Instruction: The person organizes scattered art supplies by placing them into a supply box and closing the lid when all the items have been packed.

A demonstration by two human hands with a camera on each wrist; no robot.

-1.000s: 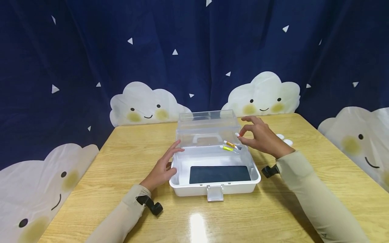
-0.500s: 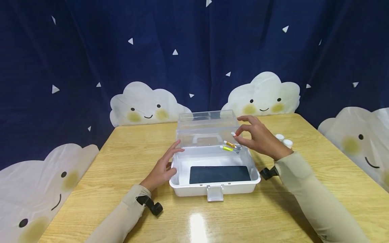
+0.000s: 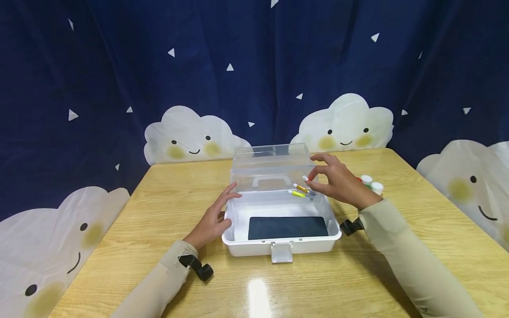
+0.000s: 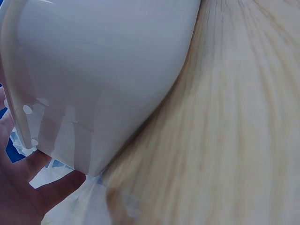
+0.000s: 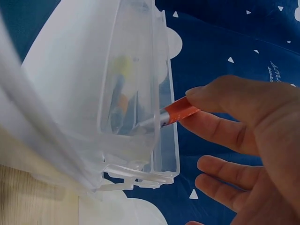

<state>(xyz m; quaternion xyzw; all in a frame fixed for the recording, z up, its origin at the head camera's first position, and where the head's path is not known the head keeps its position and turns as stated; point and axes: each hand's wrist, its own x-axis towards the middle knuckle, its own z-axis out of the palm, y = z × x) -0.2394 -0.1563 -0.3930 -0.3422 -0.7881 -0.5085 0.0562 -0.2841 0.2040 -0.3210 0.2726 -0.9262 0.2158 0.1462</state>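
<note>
A white box [image 3: 242,207] stands on the table with its clear lid [image 3: 272,161] tipped back. My left hand [image 3: 210,223] rests at the box's left side, fingers spread; in the left wrist view two fingertips [image 4: 75,180] touch the outer wall near a corner. Above the box's right rear corner, my right hand [image 3: 339,181] pinches a small red-orange and silver tube [image 5: 180,110] between thumb and index finger, its white cap showing in the head view. An orange tube [image 3: 301,189] and a yellow tube [image 3: 297,194] lie together at the right rear inside the box.
A dark rectangular panel [image 3: 288,228] lies in the box's front part, and a clear latch [image 3: 281,252] hangs at its front. Right of the right hand stand containers with white lids [image 3: 377,188], partly hidden. A blue curtain [image 3: 258,66] hangs behind the table [image 3: 179,194].
My right hand has shifted slightly left over the box with the red-orange tube, uncovering more of the white-lidded containers. The left hand has stayed in place.
</note>
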